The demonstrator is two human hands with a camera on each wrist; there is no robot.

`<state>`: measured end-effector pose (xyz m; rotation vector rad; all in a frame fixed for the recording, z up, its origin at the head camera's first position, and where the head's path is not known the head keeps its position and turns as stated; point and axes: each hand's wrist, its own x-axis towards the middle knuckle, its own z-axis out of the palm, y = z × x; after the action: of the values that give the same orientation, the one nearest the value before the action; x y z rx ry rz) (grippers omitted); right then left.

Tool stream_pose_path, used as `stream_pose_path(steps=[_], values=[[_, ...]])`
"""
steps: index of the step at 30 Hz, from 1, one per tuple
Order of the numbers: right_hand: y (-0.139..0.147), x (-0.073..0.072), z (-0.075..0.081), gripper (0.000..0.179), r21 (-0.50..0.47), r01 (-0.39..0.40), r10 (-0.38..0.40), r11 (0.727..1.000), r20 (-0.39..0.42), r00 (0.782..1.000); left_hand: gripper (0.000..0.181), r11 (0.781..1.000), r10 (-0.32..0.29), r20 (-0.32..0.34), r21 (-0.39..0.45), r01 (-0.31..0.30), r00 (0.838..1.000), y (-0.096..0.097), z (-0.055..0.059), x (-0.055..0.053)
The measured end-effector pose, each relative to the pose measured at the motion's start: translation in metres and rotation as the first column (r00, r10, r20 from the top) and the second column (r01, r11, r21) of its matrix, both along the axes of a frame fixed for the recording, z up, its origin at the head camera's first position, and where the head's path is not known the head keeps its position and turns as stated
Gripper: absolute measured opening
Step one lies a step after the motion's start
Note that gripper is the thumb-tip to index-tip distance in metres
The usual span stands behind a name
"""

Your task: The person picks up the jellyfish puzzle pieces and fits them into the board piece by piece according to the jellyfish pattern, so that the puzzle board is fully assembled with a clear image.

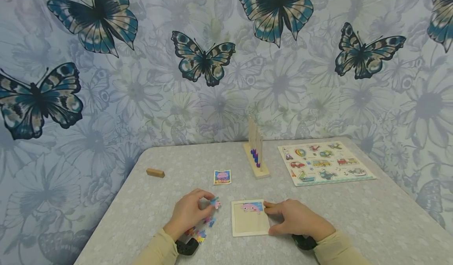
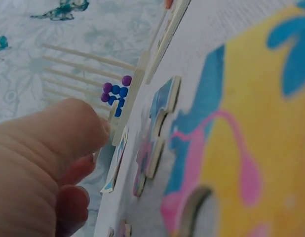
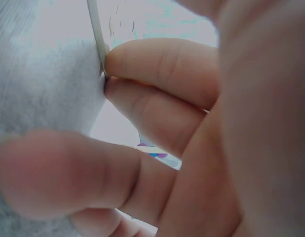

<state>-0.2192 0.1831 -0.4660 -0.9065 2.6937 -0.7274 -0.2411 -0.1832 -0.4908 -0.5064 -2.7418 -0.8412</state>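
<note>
My left hand (image 1: 191,212) pinches a small pink-and-blue jigsaw piece (image 1: 216,203) between thumb and fingers, left of a square wooden puzzle tray (image 1: 247,223). In the left wrist view the pinched piece (image 2: 113,112) shows as a thin edge at the fingertips. A few fitted pieces (image 1: 252,207) along the tray's top right form part of a pink creature on blue. My right hand (image 1: 297,219) touches the tray's right side, thumb near the lower corner and fingers near the upper one. Loose jigsaw pieces (image 1: 200,235) lie beside and partly under my left hand.
A small picture card (image 1: 222,177) of a pink octopus lies beyond the tray. Farther back are a wooden peg stand (image 1: 261,173) with blue and purple beads, a vehicle puzzle board (image 1: 325,163) at right, and a wooden block (image 1: 155,173) at left.
</note>
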Motion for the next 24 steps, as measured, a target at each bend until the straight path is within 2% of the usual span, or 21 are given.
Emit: stream_pose_path(steps=[4,8,11,14,19,24], values=[[0.000,-0.001,0.001,0.067,0.001,-0.015,0.015,1.000,0.000,1.000,0.025,1.000,-0.017,-0.017,0.011,0.017,1.000,0.004,0.004,0.003],[0.000,-0.001,0.002,0.066,0.005,-0.020,0.020,1.000,-0.001,1.000,0.023,0.995,-0.095,-0.043,0.019,0.096,0.995,0.017,0.017,0.008],[0.000,-0.001,0.003,0.066,0.004,-0.020,0.020,1.000,-0.009,1.000,0.020,0.987,-0.158,-0.053,-0.018,0.157,0.986,0.030,0.027,0.010],[0.001,0.000,0.002,0.066,0.010,-0.018,0.018,1.000,-0.009,1.000,0.018,0.978,-0.195,-0.031,-0.085,0.191,0.980,0.044,0.032,0.010],[0.002,0.001,0.000,0.066,0.010,-0.015,0.015,1.000,-0.009,1.000,0.019,0.959,-0.219,0.027,-0.180,0.221,0.975,0.063,0.031,0.003],[0.001,-0.002,-0.002,0.065,0.002,-0.021,0.021,1.000,0.004,1.000,0.020,0.952,-0.218,0.089,-0.200,0.232,0.972,0.068,0.022,-0.001]])
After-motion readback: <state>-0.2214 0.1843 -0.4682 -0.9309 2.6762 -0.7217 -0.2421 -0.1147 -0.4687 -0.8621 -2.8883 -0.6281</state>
